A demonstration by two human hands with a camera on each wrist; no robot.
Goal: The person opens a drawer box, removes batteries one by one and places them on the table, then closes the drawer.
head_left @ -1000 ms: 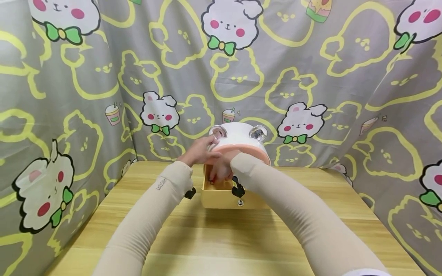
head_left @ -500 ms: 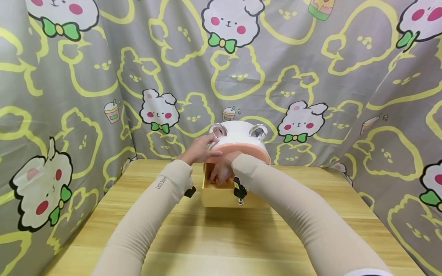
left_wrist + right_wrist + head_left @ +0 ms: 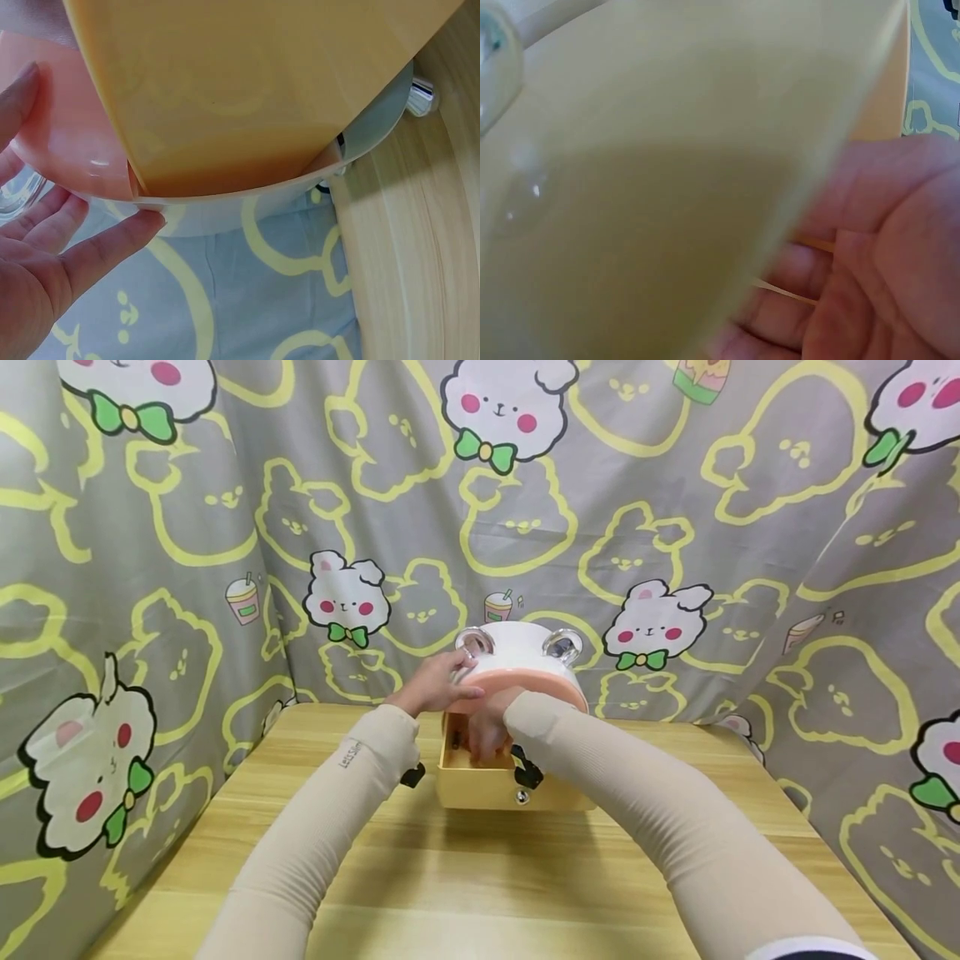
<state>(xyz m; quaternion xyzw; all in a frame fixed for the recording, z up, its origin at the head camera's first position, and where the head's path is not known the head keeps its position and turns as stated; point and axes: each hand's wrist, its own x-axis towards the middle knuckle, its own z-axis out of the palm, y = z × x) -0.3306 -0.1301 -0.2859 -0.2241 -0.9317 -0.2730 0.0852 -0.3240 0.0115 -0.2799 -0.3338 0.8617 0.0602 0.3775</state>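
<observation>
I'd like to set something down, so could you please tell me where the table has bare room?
The table has bare wood before the yellow drawer, between the left sleeve and the right sleeve, and outside each, toward the curtain. The drawer area is crowded: right hand inside, left hand on the white casing.

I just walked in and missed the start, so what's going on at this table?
Someone in beige sleeves is working at a glossy white, round-topped cabinet with a coral front on the wood-grain table. The left-hand grip rests against the cabinet's edge, while the right-hand grip reaches into the pulled-out, box-shaped yellow drawer. Whether that grip holds anything inside is hidden.
</observation>
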